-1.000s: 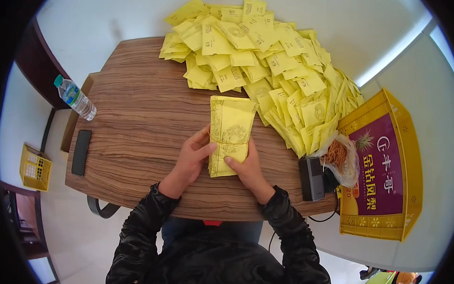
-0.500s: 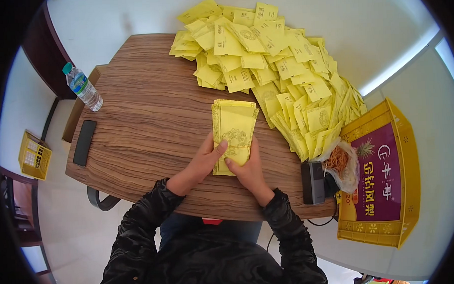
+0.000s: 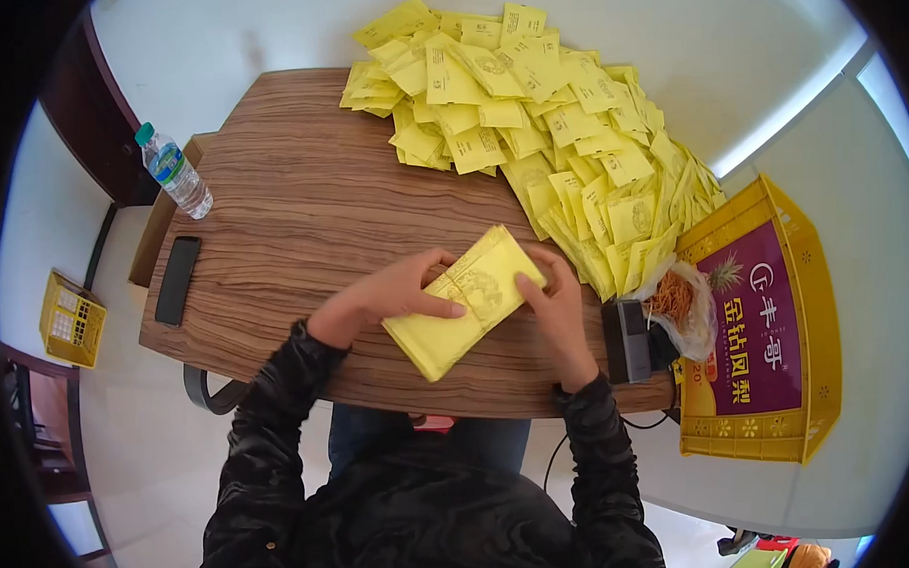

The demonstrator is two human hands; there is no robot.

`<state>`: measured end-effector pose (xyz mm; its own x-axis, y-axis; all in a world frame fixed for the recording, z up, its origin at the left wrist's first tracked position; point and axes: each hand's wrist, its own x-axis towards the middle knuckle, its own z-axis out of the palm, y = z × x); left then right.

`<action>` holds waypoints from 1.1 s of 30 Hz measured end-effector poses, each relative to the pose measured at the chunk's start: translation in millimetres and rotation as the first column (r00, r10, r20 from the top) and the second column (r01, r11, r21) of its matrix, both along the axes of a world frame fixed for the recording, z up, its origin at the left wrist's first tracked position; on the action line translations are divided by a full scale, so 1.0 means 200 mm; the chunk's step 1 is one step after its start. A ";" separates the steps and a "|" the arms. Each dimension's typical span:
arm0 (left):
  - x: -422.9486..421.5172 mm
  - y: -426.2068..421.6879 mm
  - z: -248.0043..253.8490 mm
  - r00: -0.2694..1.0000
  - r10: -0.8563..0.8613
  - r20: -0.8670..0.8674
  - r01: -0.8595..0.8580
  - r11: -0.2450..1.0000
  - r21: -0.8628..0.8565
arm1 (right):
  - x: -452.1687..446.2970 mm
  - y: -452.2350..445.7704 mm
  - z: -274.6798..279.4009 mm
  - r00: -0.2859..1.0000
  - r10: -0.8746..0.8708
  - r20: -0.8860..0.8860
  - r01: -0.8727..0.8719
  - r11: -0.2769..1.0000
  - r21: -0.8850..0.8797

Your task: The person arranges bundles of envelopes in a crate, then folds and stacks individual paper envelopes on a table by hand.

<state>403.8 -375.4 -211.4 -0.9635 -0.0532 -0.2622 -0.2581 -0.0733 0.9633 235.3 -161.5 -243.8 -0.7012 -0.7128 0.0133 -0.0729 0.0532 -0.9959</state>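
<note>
Between my hands is a stack of yellow printed paper packets [image 3: 432, 343], tilted with its upper end to the right. A thin band runs across the stack near its middle. My left hand [image 3: 405, 289] grips the left side, thumb lying on the top face. At the upper right end, my right hand [image 3: 559, 310] is closed on the stack with the thumb on top and the other fingers partly hidden beneath. Beyond them, a large heap of similar yellow packets [image 3: 569, 125] covers the table's far right side.
A plastic bag of rubber bands [image 3: 675, 301] lies at the right edge beside a dark box-shaped object [image 3: 629, 343]. Right of it stands a yellow crate [image 3: 818, 321] with a purple panel. On the wooden table [image 3: 280, 160], a water bottle [image 3: 178, 175] and black phone [image 3: 177, 282] are at left.
The stack has turned clockwise from nearly upright to a slant. My left hand has shifted up along its side, and my right hand has moved from the lower end to the upper right end.
</note>
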 end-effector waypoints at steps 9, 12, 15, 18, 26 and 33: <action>-0.08 -0.13 -0.02 0.946 -0.314 0.083 0.294 0.718 -0.630 | 0.31 0.17 0.19 0.969 0.168 -0.182 -0.038 0.826 0.562; 0.01 -0.05 -0.01 0.962 -0.267 -0.053 0.097 0.517 -0.850 | 0.31 0.15 0.22 0.806 0.278 -0.523 0.073 0.829 0.554; 0.14 0.09 -0.04 0.843 -0.322 -0.430 -0.398 0.164 -0.903 | 0.32 0.11 0.22 0.271 0.216 -0.938 0.080 0.966 0.245; 0.16 0.14 -0.12 0.876 -0.287 -0.388 -0.369 0.121 -0.922 | 0.33 -0.01 0.14 0.211 0.301 -0.930 0.014 0.950 0.311; 0.14 0.07 -0.24 0.948 -0.167 -0.271 -0.203 0.338 -0.919 | 0.25 -0.10 -0.05 0.371 0.502 -0.782 -0.065 0.854 0.517; 0.14 0.09 -0.24 0.933 -0.170 -0.317 -0.268 0.260 -0.928 | 0.27 -0.10 -0.04 0.340 0.493 -0.801 -0.010 0.853 0.521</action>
